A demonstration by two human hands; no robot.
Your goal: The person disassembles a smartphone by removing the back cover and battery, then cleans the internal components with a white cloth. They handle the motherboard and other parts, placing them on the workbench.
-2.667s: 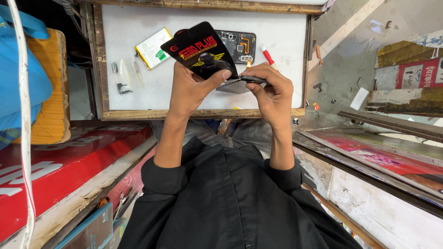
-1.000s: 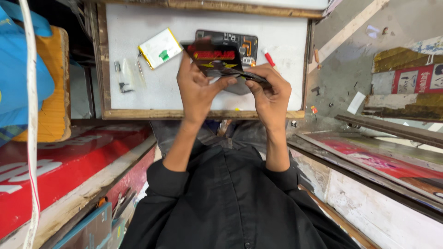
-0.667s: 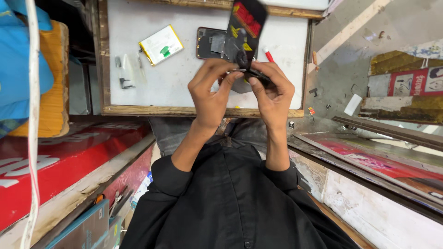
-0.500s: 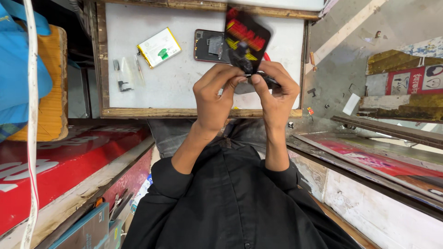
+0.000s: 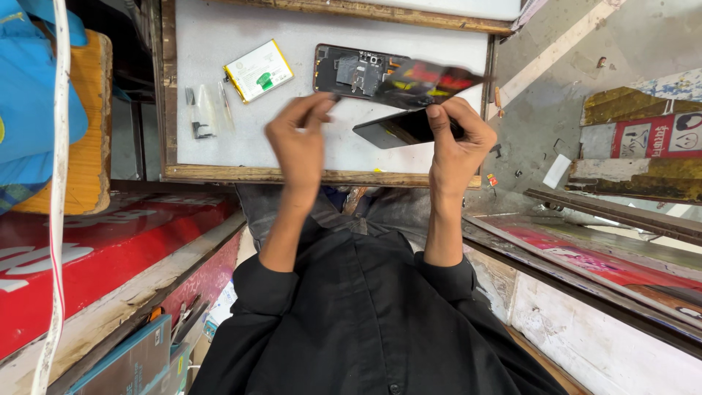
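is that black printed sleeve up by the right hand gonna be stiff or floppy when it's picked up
Probably floppy: the black printed sleeve looks thin and bends in mid-air above the right hand. Likely light, since it blurs as if flicked. The dark flat panel the hand grips looks straight, so probably stiffer.

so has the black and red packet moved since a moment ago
Yes. The black and red packet has swung from standing upright above the left hand to lying flat over to the right, by the right hand, partly covering the opened phone on the white board.
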